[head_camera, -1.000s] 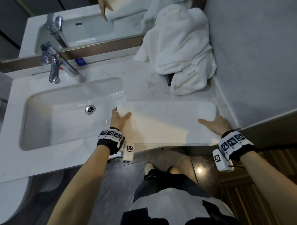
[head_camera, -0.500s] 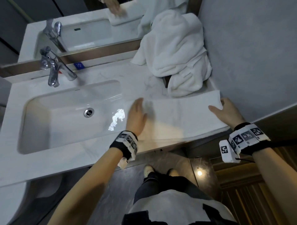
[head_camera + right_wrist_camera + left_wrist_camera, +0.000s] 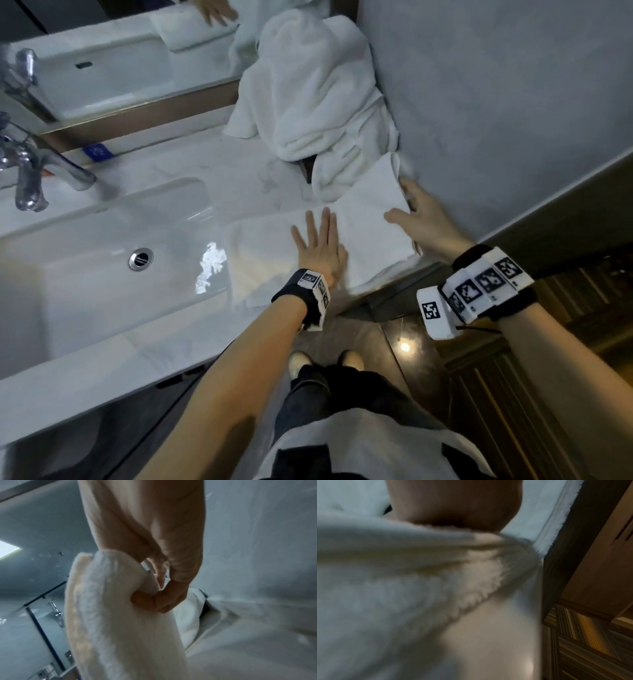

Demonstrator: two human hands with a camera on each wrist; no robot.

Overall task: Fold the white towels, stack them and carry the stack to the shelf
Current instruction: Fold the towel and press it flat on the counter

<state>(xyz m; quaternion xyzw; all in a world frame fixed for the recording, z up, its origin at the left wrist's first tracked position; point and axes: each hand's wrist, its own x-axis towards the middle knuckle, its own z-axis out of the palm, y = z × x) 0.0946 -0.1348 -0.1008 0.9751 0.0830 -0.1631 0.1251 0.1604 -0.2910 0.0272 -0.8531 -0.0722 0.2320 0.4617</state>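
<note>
A white towel lies folded in a long strip on the counter, right of the sink. My left hand presses flat on its middle with straight fingers. My right hand pinches the towel's right end and holds it lifted off the counter, tilted up and leftward. The right wrist view shows the thumb and fingers curled round the thick towel edge. In the left wrist view the towel fills the frame under the palm, blurred. A heap of unfolded white towels sits in the back corner.
The sink with a drain and a chrome tap lies to the left. A mirror runs behind the counter. A grey wall closes the right side. Dark floor and wooden panelling are below the counter edge.
My left hand slid from the towel's left end to its middle and now presses there. My right hand took hold of the right end and raised it toward the left.
</note>
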